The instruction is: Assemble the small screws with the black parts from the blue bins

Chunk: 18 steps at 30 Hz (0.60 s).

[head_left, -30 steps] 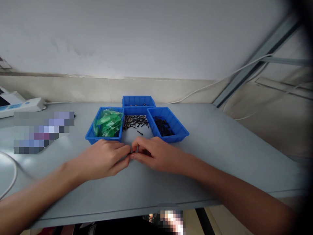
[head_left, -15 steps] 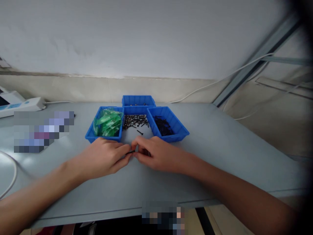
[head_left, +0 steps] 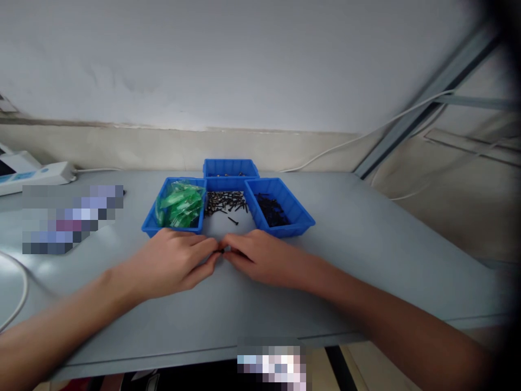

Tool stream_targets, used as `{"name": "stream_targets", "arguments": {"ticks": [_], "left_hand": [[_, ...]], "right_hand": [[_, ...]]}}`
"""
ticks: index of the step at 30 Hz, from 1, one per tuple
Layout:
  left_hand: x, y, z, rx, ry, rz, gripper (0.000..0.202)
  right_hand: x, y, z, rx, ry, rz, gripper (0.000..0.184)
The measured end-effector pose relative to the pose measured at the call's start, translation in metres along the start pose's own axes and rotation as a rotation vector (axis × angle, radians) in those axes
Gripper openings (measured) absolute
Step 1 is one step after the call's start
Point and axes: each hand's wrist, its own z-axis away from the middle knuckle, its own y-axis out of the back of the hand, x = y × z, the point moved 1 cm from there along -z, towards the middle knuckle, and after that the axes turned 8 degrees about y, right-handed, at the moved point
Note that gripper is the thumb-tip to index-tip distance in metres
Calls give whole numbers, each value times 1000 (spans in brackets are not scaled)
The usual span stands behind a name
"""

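Note:
My left hand [head_left: 179, 263] and my right hand [head_left: 260, 255] rest on the grey table [head_left: 358, 255] with their fingertips pinched together around a small dark screw [head_left: 222, 251]. Both hands are closed in a pinch. Just beyond them lies a loose pile of small dark screws [head_left: 225, 202] on the table. On its left a blue tray [head_left: 151, 225] holds green plastic bags [head_left: 180, 204]. On its right a blue tray [head_left: 299, 217] holds black parts [head_left: 272, 210]. A third blue tray [head_left: 230, 167] stands behind.
A white power strip [head_left: 36, 176] lies at the far left by the wall, with a white cable [head_left: 14, 298] curving over the table's left edge. Another white cable [head_left: 366, 136] runs along the wall at the right. A blurred patch covers something at the left.
My right hand's fingers have flattened and lowered toward the table. The small dark piece between the fingertips has shifted slightly; both hands stay pinched together at the same spot.

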Motion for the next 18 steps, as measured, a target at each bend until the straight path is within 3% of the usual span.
{"name": "stream_targets", "arguments": {"ticks": [8, 18], "left_hand": [[-1, -2, 2, -15, -54, -3, 25], [-3, 1, 0, -125, 109, -45, 28]], "right_hand": [[0, -3, -1, 1, 23, 53, 14], [0, 0, 0, 66, -76, -28, 13]]}}
